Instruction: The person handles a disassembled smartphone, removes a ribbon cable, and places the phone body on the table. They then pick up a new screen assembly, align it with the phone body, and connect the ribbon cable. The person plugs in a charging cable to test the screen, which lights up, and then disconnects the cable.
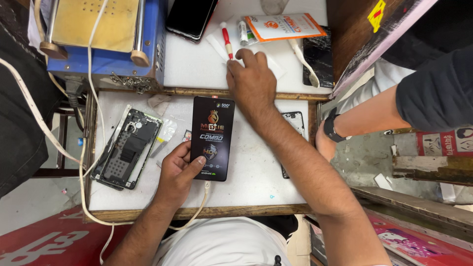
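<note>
Left hand [178, 170] grips a black phone [212, 138] by its lower left edge, fingers curled under, thumb pressed on the lower screen. The phone lies flat on the white worktop [256, 172], upright from the wearer's view, screen lit with coloured graphics. A white cable [199, 207] plugs into its bottom edge and drops over the table's front edge.

Right hand [252, 81] is stretched forward past the phone's top right corner, palm down on the raised white shelf [197, 64] behind. Fingers are loosely spread and bent, fingertips touching a white strip [217, 45] lying flat there; cannot tell whether it pinches anything. Right forearm crosses the worktop diagonally, just right of the phone, not touching it.

Just beside the right fingertips: a small red-handled tool [227, 42] and a white tube [243, 32] with an orange and white card packet [283, 25] next to it. A second dark phone [191, 17] lies further back on the shelf, a black cracked panel [318, 56] at its right end.

Left of the held phone, apart from it: an opened phone frame [125, 148] with internals showing, tilted, near the worktop's left edge. A blue machine with a yellowish plate [106, 34] stands at back left. Another person's arm wearing a black wristwatch [331, 125] comes in from the right, well apart from both hands.
</note>
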